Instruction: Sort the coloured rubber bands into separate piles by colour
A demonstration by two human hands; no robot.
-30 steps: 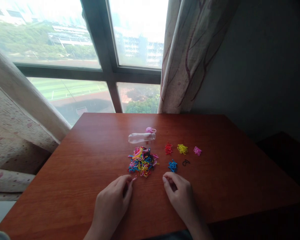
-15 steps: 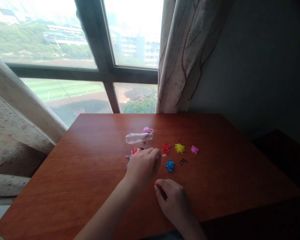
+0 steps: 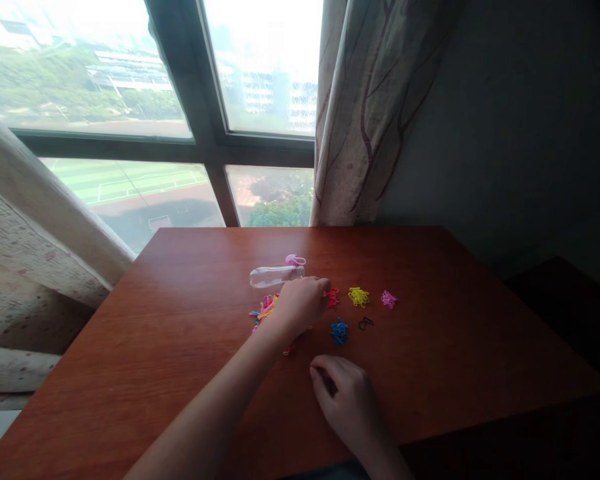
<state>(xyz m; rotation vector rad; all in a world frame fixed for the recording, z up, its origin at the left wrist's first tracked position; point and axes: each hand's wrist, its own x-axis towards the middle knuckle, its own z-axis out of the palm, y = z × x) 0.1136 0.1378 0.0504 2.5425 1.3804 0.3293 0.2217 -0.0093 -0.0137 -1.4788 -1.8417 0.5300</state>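
Thin red loops point(image 3: 333, 298) are lying tangled on the wood-grained table point(image 3: 130, 373), partly behind the left hand point(image 3: 303, 303), whose bent fingers are hiding any hold. Its wrist is covering much of a multicoloured pile point(image 3: 267, 305). Yellow loops point(image 3: 359, 297), pink loops point(image 3: 389, 299), blue loops point(image 3: 339, 331) and black loops point(image 3: 365, 324) are sitting apart. A see-through bottle point(image 3: 275, 277) is lying sideways, contents indistinct, beside a pink piece point(image 3: 294, 260). The right hand point(image 3: 343, 393) is curling loosely, its grip unclear

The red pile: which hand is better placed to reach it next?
Probably the left hand: it appears close beside the red pile, while the right hand is farther off, below the blue pile in view.
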